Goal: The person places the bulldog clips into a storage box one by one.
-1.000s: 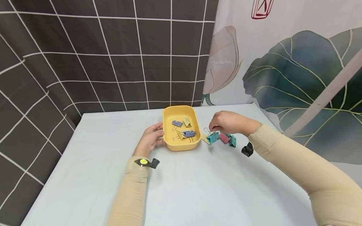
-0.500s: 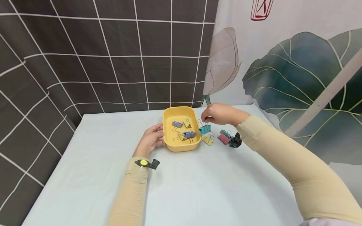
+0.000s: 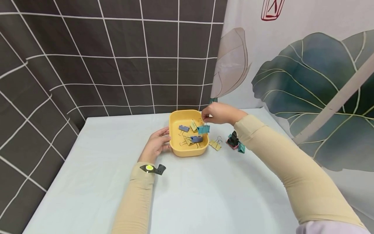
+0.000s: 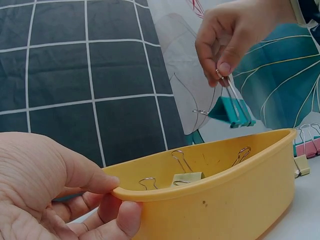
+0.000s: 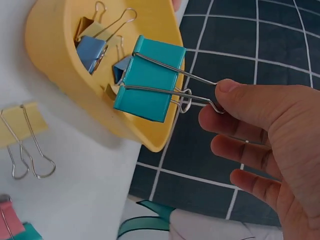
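Pale blue cloth covers the table (image 3: 204, 195), smooth and matte, backed by a dark grid-patterned curtain (image 3: 102, 48) and a printed leaf-pattern curtain (image 3: 306, 71). Centre stage sits the rounded rectangular yellow plastic tray (image 3: 173, 143), glossy, with a thick rolled rim. The left hand (image 3: 156, 144) is on its near-left side; in the left wrist view the thumb lies over the rim and the fingers curl under the wall, gripping it. The right hand (image 3: 217, 113) pinches the wire handles of a teal metal binder clip (image 3: 203, 129) between thumb and forefinger, the other fingers loosely curled. That clip hangs over the tray's right rim, above it and not touching; its folded, triangular painted body points down towards the tray, its thin silver wire loops run up into the fingertips, so the long axis stands near upright, a little tilted. Inside the tray lie two blue binder clips (image 3: 196, 139) and some yellow binder clips (image 3: 193, 125). On the cloth just right of the tray rests a yellow binder clip with splayed wire handles (image 3: 215, 144); farther right, a pink binder clip (image 5: 9, 220).
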Demonstrator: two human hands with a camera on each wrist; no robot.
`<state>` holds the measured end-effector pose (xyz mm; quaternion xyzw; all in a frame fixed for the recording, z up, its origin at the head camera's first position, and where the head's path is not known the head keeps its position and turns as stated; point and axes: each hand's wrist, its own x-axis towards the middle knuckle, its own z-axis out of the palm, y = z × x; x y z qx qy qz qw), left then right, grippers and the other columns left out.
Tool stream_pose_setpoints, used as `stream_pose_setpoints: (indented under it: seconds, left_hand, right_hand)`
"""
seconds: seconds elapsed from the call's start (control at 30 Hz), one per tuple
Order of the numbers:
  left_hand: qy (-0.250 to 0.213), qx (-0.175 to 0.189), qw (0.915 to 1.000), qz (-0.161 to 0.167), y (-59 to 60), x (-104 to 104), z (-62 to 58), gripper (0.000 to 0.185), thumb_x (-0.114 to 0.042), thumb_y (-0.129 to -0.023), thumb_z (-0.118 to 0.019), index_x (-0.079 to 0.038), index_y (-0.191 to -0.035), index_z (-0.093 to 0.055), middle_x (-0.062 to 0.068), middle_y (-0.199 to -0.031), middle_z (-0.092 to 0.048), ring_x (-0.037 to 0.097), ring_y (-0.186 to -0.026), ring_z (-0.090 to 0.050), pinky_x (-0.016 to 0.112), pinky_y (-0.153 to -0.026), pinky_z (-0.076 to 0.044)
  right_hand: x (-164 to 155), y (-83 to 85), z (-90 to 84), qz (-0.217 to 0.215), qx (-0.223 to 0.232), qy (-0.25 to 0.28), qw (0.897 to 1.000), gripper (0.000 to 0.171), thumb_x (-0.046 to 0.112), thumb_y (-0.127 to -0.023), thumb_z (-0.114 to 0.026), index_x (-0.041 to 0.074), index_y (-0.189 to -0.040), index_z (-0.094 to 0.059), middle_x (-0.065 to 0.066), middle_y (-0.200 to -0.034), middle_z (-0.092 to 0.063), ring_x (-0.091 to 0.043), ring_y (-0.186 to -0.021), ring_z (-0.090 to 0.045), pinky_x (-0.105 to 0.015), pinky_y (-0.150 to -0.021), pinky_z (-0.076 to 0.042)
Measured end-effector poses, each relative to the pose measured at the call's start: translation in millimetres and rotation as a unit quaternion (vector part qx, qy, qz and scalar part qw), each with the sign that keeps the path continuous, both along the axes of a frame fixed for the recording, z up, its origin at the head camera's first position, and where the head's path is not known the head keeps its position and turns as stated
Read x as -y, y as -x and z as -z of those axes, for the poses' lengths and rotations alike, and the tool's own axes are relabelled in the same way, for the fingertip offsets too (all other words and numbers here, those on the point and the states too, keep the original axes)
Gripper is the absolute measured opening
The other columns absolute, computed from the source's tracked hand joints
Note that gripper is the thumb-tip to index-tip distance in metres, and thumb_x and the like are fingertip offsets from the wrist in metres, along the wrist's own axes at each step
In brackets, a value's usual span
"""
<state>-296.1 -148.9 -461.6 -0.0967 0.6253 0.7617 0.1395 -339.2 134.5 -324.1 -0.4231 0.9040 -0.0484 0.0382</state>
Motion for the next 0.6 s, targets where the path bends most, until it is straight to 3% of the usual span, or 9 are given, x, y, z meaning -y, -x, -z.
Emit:
stream_pose_setpoints:
  seconds: [0.2,0.43,0.6]
  left_hand:
    - [-0.003,0.000,1.0000,0.001,-0.4,-0.6,-1.2,0.059,0.004,-0.095,-0.059,-0.015,-0.150,-0.049,0.008,-0.141,-0.051,0.029,-0.112,-0.060,0.027,-0.066,-0.061]
    - [-0.003,-0.001,1.0000,0.002,-0.1,0.0,-0.5,0.059,0.004,-0.096,-0.058,-0.014,-0.151,-0.048,0.008,-0.142,-0.050,0.030,-0.114,-0.060,0.027,-0.066,-0.061]
    - [-0.007,-0.005,0.9999,0.005,1.6,0.3,1.1,0.060,0.006,-0.096,-0.057,-0.013,-0.151,-0.047,0.009,-0.143,-0.049,0.030,-0.112,-0.060,0.027,-0.064,-0.060]
  right_hand:
    - [3.2,3.6,4.6,0.033,0.022,0.018,0.999,0.006,0.015,-0.095,-0.072,0.009,-0.095,-0.073,0.000,-0.093,-0.074,-0.016,-0.085,-0.067,-0.036,-0.082,-0.059]
    - [6.1,13.7,16.8,0.081,0.036,0.033,0.995,0.007,0.019,-0.096,-0.071,0.013,-0.092,-0.071,0.001,-0.094,-0.072,-0.015,-0.085,-0.065,-0.033,-0.082,-0.059]
    - [8.4,19.3,21.8,0.090,0.036,0.055,0.994,0.006,0.016,-0.096,-0.071,0.013,-0.090,-0.070,0.000,-0.093,-0.072,-0.015,-0.088,-0.067,-0.033,-0.080,-0.059]
